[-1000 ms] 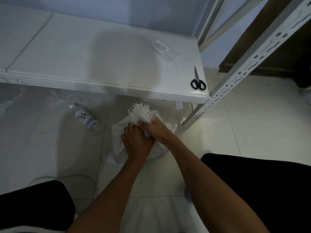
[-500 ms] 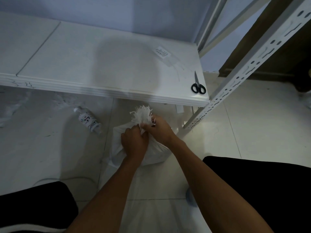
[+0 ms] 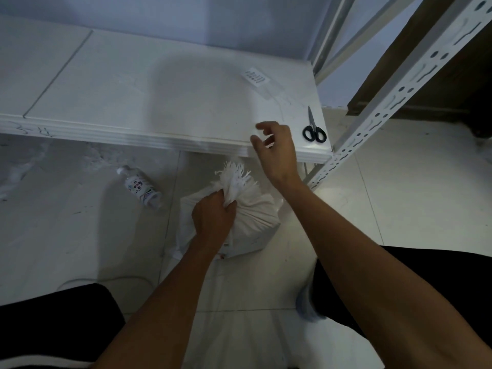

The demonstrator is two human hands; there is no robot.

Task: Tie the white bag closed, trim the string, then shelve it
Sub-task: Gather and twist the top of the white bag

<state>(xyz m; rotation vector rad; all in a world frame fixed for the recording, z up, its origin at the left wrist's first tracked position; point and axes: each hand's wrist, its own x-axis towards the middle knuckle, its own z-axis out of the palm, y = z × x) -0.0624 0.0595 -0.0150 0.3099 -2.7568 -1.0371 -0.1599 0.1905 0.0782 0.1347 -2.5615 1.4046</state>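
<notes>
A white bag [image 3: 253, 219] sits on the tiled floor below the front edge of a white shelf [image 3: 133, 102]. Its frayed top is gathered into a bunch. My left hand [image 3: 213, 217] grips the bunched neck of the bag. My right hand [image 3: 277, 147] is raised above the bag, over the shelf's front edge, with loosely bent fingers and nothing visible in them. Black-handled scissors [image 3: 314, 129] lie on the shelf's right corner, just right of my right hand. A thin clear string or packet with a label [image 3: 255, 77] lies further back on the shelf.
A small plastic bottle [image 3: 141, 189] lies on the floor to the left of the bag. A perforated white metal upright [image 3: 399, 94] of the rack slants at the right. My knees in black fabric show at the bottom corners.
My right hand has let go of the bag's neck and risen up and right toward the shelf edge. My left hand stays gripping the bunched top.
</notes>
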